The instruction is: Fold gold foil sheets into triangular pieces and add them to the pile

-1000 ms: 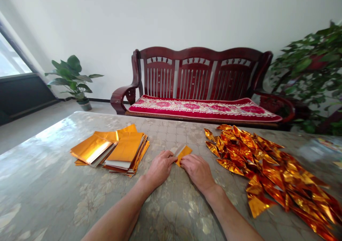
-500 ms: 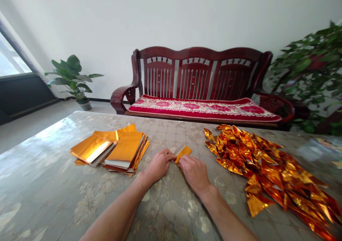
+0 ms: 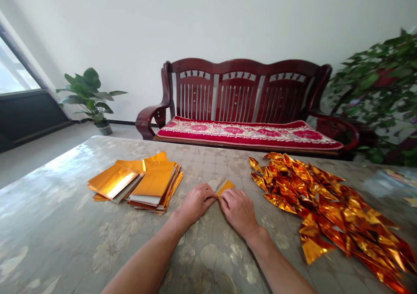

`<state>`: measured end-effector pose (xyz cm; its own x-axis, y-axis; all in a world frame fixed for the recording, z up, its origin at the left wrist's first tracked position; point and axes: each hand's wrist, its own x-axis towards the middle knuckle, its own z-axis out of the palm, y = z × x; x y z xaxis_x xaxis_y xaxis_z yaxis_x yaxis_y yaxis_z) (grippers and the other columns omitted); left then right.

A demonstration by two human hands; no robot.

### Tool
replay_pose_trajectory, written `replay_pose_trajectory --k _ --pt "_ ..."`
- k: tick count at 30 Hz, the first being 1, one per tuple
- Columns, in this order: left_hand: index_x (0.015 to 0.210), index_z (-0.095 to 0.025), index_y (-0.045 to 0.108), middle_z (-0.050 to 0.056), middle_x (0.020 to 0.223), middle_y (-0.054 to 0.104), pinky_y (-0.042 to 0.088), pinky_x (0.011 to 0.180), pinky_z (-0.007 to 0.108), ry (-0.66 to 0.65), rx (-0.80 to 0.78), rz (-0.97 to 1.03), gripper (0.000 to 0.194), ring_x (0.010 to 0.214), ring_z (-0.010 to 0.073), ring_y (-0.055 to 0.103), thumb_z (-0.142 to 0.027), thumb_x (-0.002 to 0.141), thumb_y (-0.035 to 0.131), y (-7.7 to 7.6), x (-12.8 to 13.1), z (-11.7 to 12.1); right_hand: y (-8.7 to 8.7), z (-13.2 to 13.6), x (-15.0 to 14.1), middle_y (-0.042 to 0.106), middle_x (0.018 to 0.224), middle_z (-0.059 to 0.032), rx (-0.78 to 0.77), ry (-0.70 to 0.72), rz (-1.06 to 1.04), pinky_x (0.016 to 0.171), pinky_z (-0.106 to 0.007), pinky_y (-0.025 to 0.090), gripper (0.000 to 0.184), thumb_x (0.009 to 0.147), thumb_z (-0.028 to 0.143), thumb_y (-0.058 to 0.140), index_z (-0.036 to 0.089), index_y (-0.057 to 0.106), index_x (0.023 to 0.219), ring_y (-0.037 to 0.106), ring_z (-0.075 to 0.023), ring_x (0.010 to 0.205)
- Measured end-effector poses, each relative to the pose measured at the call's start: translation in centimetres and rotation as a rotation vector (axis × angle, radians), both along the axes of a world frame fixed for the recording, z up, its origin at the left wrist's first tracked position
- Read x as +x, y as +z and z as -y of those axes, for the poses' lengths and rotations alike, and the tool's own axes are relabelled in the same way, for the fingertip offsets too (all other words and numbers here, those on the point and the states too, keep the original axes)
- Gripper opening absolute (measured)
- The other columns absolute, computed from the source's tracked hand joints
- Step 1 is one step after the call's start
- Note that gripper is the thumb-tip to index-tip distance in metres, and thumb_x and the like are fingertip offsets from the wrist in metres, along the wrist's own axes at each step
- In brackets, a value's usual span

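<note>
Head view: both hands' fingers (image 3: 209, 193) (image 3: 226, 195) pinch paper (image 3: 226, 187) between gold sheets (image 3: 158, 179) and foil heap (image 3: 335, 211).

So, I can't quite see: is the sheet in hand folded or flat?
Folded, at least partly: the sheet shows gold beside pale, narrowing between left hand and right hand.

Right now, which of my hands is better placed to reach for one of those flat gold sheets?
Left, I'd say: the left hand is nearer the flat gold sheets, with the right hand beyond it. Both are at work on the small folded piece, though.
</note>
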<state>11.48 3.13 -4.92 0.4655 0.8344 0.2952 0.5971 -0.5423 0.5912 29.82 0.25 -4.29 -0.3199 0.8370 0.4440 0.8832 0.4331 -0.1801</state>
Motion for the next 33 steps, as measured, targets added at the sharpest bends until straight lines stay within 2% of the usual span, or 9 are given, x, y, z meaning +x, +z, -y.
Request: replay_pose_trajectory --k 3,5,7,10,15,22,33 --pt "0.096 -0.024 0.076 0.002 0.089 0.069 0.048 0.082 0.023 0.014 -0.008 0.018 0.02 0.088 0.0152 0.063 -0.022 0.09 0.057 -0.3 0.0 -0.1 0.3 0.1 0.1 0.065 0.091 -0.0014 -0.077 0.063 -0.074 0.081 -0.031 0.038 0.004 0.088 0.026 0.062 0.023 0.062 0.09 0.056 -0.0196 0.091" --pt "0.094 -0.023 0.076 0.002 0.087 0.07 0.048 0.082 0.024 0.017 -0.016 0.032 0.018 0.088 0.0157 0.063 -0.022 0.089 0.058 -0.3 0.0 -0.3 0.3 -0.1 0.2 0.065 0.094 -0.001 -0.103 0.072 -0.086 0.082 -0.032 0.038 0.008 0.085 0.027 0.066 0.023 0.062 0.091 0.055 -0.0204 0.095" --pt "0.091 -0.022 0.076 0.002 0.087 0.071 0.048 0.081 0.024 0.005 -0.026 0.052 0.017 0.088 0.0159 0.064 -0.022 0.09 0.059 -0.3 -0.1 -0.5 0.2 -0.3 0.2 0.065 0.093 -0.0009 -0.106 0.072 -0.068 0.081 -0.032 0.039 0.003 0.088 0.026 0.063 0.023 0.062 0.088 0.055 -0.0203 0.095" --pt "0.092 -0.02 0.074 0.002 0.088 0.071 0.048 0.082 0.024 -0.02 -0.038 0.093 0.02 0.088 0.0152 0.064 -0.023 0.092 0.055 -0.2 -0.3 -0.6 0.1 -0.7 0.3 0.065 0.09 -0.0017 -0.092 0.056 -0.047 0.079 -0.032 0.039 0.009 0.093 0.025 0.056 0.022 0.062 0.087 0.055 -0.02 0.092" --pt "0.095 -0.019 0.073 0.003 0.094 0.07 0.048 0.087 0.025 -0.01 -0.029 0.118 0.022 0.093 0.0153 0.064 -0.014 0.091 0.052 -0.6 -0.4 -0.8 0.2 -0.8 0.4 0.063 0.086 -0.0034 -0.095 -0.03 -0.056 0.076 -0.031 0.038 0.016 0.095 0.022 0.052 0.021 0.061 0.082 0.055 -0.0204 0.089" --pt "0.089 -0.021 0.073 0.002 0.091 0.067 0.047 0.086 0.025 -0.006 -0.023 0.147 0.02 0.09 0.0147 0.062 -0.01 0.085 0.057 -1.5 -0.3 -1.1 0.1 -0.9 0.5 0.062 0.086 -0.0033 -0.12 -0.043 -0.067 0.077 -0.03 0.037 0.015 0.094 0.021 0.054 0.02 0.057 0.079 0.053 -0.0207 0.089" --pt "0.081 -0.019 0.069 0.002 0.087 0.063 0.047 0.083 0.024 0.052 -0.063 0.122 0.014 0.086 0.0143 0.061 -0.013 0.085 0.057 -1.0 0.1 -0.7 0.1 -0.7 0.3 0.06 0.087 -0.0037 -0.104 -0.076 -0.029 0.079 -0.03 0.035 0.016 0.093 0.02 0.055 0.021 0.057 0.077 0.051 -0.0206 0.091"
